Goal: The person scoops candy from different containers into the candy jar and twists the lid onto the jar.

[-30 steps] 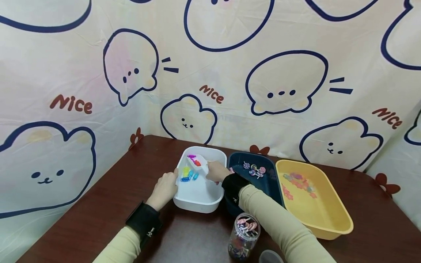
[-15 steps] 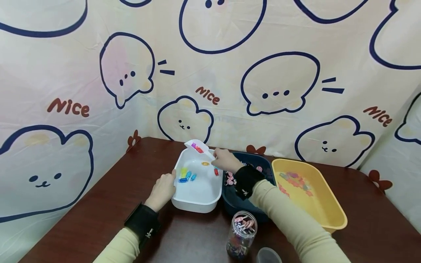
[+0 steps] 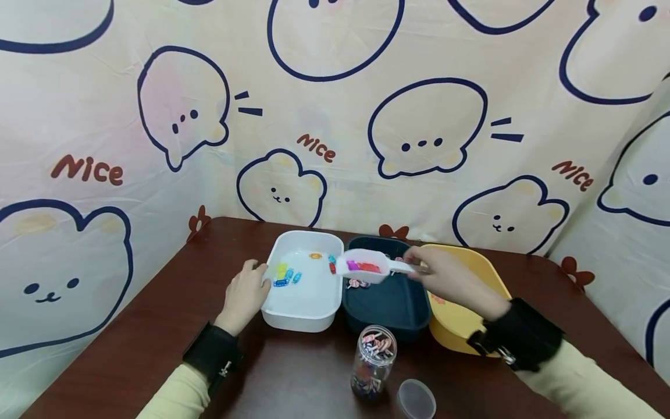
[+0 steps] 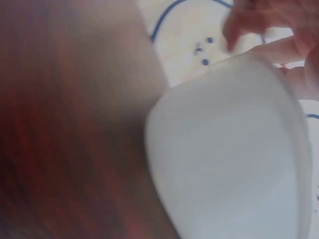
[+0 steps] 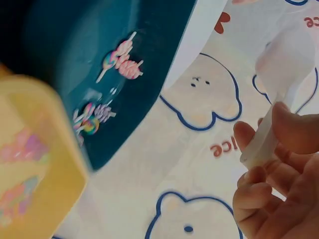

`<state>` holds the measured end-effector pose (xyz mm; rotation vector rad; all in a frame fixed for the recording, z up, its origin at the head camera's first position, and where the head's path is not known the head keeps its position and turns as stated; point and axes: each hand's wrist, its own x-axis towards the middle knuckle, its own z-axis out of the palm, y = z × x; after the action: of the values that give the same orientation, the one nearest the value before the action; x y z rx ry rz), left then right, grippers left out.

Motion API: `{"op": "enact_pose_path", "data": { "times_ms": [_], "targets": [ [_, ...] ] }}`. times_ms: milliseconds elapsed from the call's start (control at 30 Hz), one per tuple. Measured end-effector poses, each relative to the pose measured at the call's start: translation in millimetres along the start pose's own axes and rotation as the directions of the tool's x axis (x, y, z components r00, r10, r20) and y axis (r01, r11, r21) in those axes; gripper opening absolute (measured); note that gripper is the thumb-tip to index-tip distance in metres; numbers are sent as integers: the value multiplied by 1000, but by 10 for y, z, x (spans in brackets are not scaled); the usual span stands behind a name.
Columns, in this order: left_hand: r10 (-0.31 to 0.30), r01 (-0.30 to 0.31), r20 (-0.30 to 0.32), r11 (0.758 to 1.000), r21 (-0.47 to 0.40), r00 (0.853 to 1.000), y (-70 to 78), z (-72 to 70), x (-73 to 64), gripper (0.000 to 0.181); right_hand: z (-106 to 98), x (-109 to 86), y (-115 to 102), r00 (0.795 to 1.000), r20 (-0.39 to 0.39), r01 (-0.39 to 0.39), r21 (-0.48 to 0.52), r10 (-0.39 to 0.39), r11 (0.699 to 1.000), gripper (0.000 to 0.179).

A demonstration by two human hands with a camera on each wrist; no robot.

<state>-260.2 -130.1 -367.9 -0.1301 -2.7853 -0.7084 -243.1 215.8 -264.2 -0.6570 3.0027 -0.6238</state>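
Observation:
My right hand [image 3: 450, 276] pinches the handle of a small white scoop [image 5: 286, 62], with the thumb on top in the right wrist view. Purple and red candy-shaped pieces [image 3: 368, 267] lie in the scoop, which is over the dark blue basin [image 3: 389, 297]. At the left rim of the white basin [image 3: 309, 302], my left hand [image 3: 243, 294] has its fingers loosely spread. In the left wrist view those fingers are blurred, close above the rim. Several blue, yellow, orange and red candy-shaped pieces [image 3: 296, 277] lie in the white basin.
Small lollipop-shaped pieces [image 5: 130, 69] lie in the dark blue basin. To its right stands a yellow basin [image 3: 455, 326] with pastel pieces [image 5: 25, 147]. In front, a clear jar [image 3: 373, 366] of lollipop pieces stands beside a clear round lid [image 3: 416, 399].
The right hand has lifted the scoop with its pieces out of the white basin and carried it right, over the dark blue basin. The left hand's fingers have loosened from the white basin's rim.

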Motion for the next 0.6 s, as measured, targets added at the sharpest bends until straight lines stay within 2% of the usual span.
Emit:
{"op": "enact_pose_path", "data": {
  "times_ms": [67,133,200,233,300,333,400,467,533,600],
  "targets": [
    [65,-63,-41,997,40,997,64,-15,-41,33,-30,-189,62,1000,-19,10,-32,-10,999,12],
    [147,-145,-58,989,32,987,155,-22,-113,29,-32,-356,110,999,-36,1,-84,-4,996,15],
    [240,-242,-37,970,-37,970,272,-32,-211,26,-24,-512,143,999,-47,-33,-149,27,988,18],
    [293,-293,-14,952,-90,956,334,-37,-266,26,-19,-584,156,998,-48,-54,-173,46,983,20],
    [381,-353,69,901,-252,922,459,-45,-379,30,-1,-719,162,994,-60,-99,-221,87,970,23],
    [422,-362,122,869,-336,899,522,-48,-429,34,8,-776,158,992,-68,-116,-240,103,964,24],
    [486,-339,229,813,-473,844,644,-43,-513,44,28,-859,138,991,-98,-117,-276,93,954,25],
    [527,-301,311,777,-553,791,755,-25,-572,53,45,-908,97,989,-140,-96,-315,53,944,26],
    [553,-278,348,755,-594,757,857,15,-607,59,48,-928,48,982,-187,-71,-356,3,932,27],
    [564,-274,357,745,-608,744,939,58,-624,62,45,-928,3,974,-223,-51,-387,-40,921,28]
  ]
}}
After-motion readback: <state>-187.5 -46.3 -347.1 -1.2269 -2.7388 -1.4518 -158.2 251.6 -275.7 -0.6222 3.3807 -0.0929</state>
